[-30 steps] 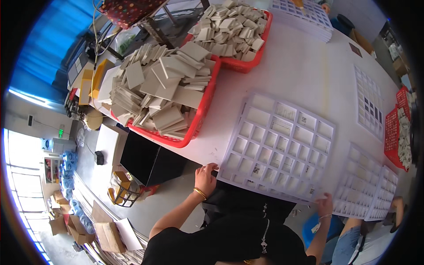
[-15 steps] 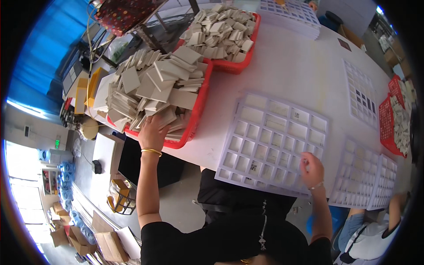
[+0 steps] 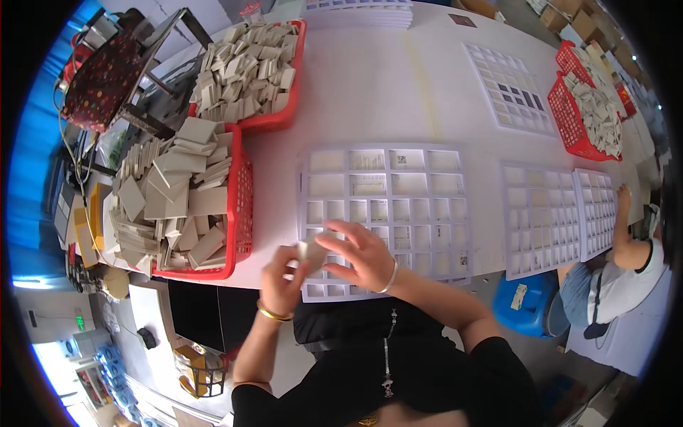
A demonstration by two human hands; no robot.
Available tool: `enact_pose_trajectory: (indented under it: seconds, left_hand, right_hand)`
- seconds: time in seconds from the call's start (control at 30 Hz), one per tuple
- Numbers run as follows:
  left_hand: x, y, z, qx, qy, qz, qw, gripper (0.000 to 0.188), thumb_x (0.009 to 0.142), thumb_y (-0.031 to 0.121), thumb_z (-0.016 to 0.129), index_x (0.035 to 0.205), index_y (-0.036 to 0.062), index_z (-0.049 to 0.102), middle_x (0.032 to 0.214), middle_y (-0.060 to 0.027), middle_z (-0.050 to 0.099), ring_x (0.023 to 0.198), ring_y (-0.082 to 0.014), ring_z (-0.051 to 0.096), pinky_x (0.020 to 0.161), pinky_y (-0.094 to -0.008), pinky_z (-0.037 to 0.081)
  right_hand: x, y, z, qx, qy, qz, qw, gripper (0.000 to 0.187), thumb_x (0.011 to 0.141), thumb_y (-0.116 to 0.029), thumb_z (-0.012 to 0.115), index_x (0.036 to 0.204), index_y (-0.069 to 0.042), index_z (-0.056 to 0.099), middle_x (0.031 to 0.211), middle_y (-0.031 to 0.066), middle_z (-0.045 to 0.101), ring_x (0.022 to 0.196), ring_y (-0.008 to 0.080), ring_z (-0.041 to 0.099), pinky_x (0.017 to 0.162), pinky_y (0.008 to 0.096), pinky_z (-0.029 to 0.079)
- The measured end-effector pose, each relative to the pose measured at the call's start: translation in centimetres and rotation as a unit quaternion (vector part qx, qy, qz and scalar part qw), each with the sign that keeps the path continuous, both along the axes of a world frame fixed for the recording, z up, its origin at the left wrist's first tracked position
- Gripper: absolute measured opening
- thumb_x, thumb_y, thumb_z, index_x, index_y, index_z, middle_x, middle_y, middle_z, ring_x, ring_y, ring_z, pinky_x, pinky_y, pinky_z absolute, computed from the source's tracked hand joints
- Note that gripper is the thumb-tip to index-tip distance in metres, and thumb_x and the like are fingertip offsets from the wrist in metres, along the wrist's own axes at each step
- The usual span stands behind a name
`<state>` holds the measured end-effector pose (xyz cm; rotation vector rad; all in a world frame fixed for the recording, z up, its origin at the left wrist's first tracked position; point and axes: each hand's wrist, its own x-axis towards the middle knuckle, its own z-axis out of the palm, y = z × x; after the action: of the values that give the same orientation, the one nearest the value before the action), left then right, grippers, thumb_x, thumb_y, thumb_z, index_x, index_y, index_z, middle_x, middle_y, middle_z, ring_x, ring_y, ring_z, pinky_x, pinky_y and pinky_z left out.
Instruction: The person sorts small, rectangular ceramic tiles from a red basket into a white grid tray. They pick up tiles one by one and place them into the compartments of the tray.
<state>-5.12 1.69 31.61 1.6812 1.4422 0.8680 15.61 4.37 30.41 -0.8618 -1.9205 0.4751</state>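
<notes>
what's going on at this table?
The person's left hand holds a small pale flat piece, with the right hand reaching to it; whether both grip it is unclear. They are near the left near corner of a white compartment tray. A red basket heaped with similar pieces stands to the left. On the right, another person's arm is beside more trays.
</notes>
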Motion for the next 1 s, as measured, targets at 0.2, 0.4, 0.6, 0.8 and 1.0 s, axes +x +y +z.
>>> enact_pose_trajectory:
  seconds: [0.2,0.4,0.6,0.8,1.0]
  left_hand:
    - [2.6,2.2,-3.7,-0.310,-0.386,-0.098,0.863,0.022,0.095,0.025,0.056,0.106,0.0074,0.048,0.098,-0.0049,0.058,0.084,-0.0125,0.063,0.068,-0.0307,0.058]
    - [4.4,4.2,-5.5,-0.430,-0.433,-0.148,0.779,0.046,0.098,0.037,0.047,0.134,0.0087,0.042,0.114,-0.0067,0.059,0.095,-0.0161,0.063,0.070,-0.0316,0.058]
    - [5.7,7.2,-5.8,-0.458,-0.370,-0.202,0.783,0.045,0.098,0.040,0.047,0.127,0.0055,0.048,0.109,-0.0067,0.061,0.094,-0.0169,0.064,0.069,-0.0312,0.058]
    - [6.7,9.3,-6.2,-0.488,-0.389,-0.228,0.747,0.042,0.098,0.039,0.046,0.119,0.0033,0.054,0.100,-0.0070,0.063,0.086,-0.0159,0.065,0.062,-0.0291,0.058]
    - [8.4,10.4,-6.3,-0.302,-0.182,-0.163,0.922,0.029,0.097,0.024,0.051,0.108,-0.0024,0.060,0.083,-0.0063,0.065,0.068,-0.0147,0.065,0.050,-0.0241,0.055]
  right_hand:
    - [1.8,0.5,-0.1,-0.025,-0.050,-0.040,0.998,0.055,0.068,-0.017,0.077,0.119,-0.014,0.057,0.108,0.0040,0.059,0.100,0.0239,0.057,0.085,0.0378,0.037]
    - [4.5,1.3,0.5,-0.049,-0.117,-0.017,0.992,0.050,0.068,-0.016,0.075,0.116,-0.016,0.059,0.098,0.0020,0.057,0.089,0.0237,0.055,0.082,0.0377,0.038]
    - [6.4,2.4,-0.4,-0.045,-0.075,-0.022,0.996,0.028,0.066,-0.010,0.074,0.092,-0.012,0.063,0.098,0.0029,0.058,0.085,0.0243,0.056,0.077,0.0380,0.043]
    - [7.4,3.5,-0.2,-0.036,0.010,-0.015,0.999,0.021,0.069,-0.005,0.074,0.086,-0.008,0.062,0.088,0.0059,0.059,0.075,0.0237,0.058,0.068,0.0324,0.047]
    - [8.3,3.5,-1.2,-0.186,0.098,-0.080,0.974,0.024,0.076,-0.004,0.071,0.097,-0.005,0.062,0.086,0.0050,0.057,0.076,0.0149,0.056,0.069,0.0271,0.045]
